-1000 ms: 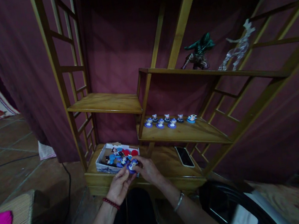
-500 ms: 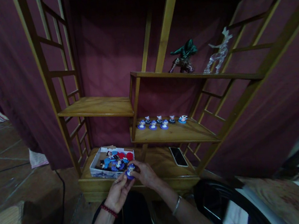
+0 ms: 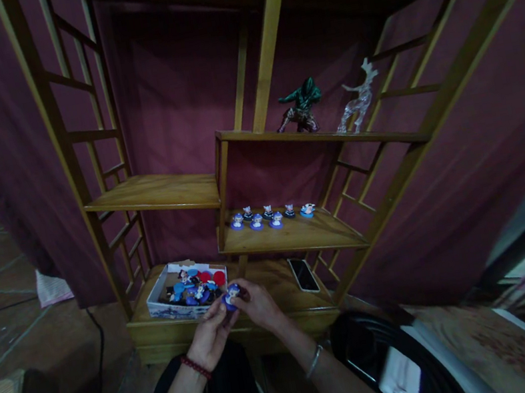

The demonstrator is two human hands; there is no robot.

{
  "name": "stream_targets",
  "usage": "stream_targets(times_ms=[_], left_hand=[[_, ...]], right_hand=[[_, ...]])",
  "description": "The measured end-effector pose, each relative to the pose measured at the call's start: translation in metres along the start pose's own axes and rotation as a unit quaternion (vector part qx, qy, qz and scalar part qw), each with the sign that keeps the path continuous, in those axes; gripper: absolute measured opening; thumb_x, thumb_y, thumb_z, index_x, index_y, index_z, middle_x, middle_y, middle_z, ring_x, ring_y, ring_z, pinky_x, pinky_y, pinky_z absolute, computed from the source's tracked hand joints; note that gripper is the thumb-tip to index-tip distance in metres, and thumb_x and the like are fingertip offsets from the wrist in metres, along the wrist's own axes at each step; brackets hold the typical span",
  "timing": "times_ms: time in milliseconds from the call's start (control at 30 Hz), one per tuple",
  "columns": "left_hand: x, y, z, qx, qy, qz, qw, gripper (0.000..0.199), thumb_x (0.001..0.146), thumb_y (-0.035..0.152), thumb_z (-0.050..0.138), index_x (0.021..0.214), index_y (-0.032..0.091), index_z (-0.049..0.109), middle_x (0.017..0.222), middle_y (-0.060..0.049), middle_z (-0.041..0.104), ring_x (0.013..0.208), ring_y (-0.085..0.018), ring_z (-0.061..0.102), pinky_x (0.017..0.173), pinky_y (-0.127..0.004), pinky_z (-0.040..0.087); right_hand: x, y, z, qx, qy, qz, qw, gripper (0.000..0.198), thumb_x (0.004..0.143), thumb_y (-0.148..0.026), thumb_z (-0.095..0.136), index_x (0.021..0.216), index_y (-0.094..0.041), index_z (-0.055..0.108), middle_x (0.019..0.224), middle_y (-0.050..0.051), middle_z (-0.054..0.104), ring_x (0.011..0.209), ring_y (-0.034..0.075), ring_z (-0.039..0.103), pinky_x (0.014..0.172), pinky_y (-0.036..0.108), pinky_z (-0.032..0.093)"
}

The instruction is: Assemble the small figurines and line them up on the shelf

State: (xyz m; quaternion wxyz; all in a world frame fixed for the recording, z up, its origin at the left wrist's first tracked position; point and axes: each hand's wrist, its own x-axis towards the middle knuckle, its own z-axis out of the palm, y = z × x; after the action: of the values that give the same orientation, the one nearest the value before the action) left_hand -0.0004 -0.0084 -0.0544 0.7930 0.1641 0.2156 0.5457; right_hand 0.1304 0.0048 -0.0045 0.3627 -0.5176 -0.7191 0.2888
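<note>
Between my two hands is a small purple-and-white figurine (image 3: 231, 295) on a round purple base. My left hand (image 3: 212, 335) grips it from the left and below, a red bead bracelet on that wrist. From the right, the fingers of my right hand (image 3: 260, 305) close on its upper side; a silver bangle circles that wrist. Just left of my hands, an open white cardboard box (image 3: 160, 307) contains several more figurines in blue, purple, red and black. Purple and dark figurines (image 3: 276, 221) stand in two rows on the small middle shelf (image 3: 295, 239), with a blue-based one (image 3: 308, 211) at their right end.
A phone (image 3: 303, 274) lies on the bottom board to the right. On the higher shelf stand a green-hooded figure (image 3: 300, 105) and a clear deer ornament (image 3: 358, 98). Slanted wooden posts frame the shelves. A black round container (image 3: 398, 362) sits at lower right.
My view has swung slightly to the right, so the shelves appear further left. Both hands still hold the figurine, which now sits a little nearer the right hand's side of the box.
</note>
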Motion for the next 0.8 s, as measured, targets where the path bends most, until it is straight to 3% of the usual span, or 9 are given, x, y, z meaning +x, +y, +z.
stream_targets(times_ms=[333,500,800], left_hand=[[0.003,-0.004,0.009,0.0,-0.036,-0.031,0.999,0.018,0.071,0.006,0.056,0.085,0.014,0.063,0.09,-0.004,0.063,0.088,-0.014,0.057,0.09,-0.033,0.039],[0.009,-0.008,0.017,-0.006,-0.019,-0.045,0.999,0.015,0.072,0.005,0.053,0.082,0.013,0.062,0.091,-0.005,0.063,0.086,-0.013,0.058,0.089,-0.031,0.04],[0.014,-0.009,0.048,-0.001,-0.041,-0.039,0.998,0.016,0.07,0.003,0.054,0.081,0.011,0.062,0.088,-0.005,0.064,0.086,-0.014,0.058,0.093,-0.033,0.037]], right_hand=[[-0.007,0.008,-0.015,0.05,0.003,-0.016,0.999,0.032,0.07,-0.022,0.054,0.102,-0.024,0.053,0.086,-0.001,0.063,0.076,0.013,0.059,0.07,0.024,0.047],[-0.008,0.016,-0.024,0.075,0.015,-0.014,0.997,0.033,0.07,-0.023,0.055,0.103,-0.023,0.053,0.089,0.0,0.063,0.078,0.013,0.06,0.074,0.027,0.048],[-0.011,0.014,-0.049,0.075,0.044,-0.018,0.996,0.023,0.071,-0.027,0.055,0.092,-0.02,0.058,0.086,0.002,0.063,0.08,0.015,0.059,0.075,0.028,0.047]])
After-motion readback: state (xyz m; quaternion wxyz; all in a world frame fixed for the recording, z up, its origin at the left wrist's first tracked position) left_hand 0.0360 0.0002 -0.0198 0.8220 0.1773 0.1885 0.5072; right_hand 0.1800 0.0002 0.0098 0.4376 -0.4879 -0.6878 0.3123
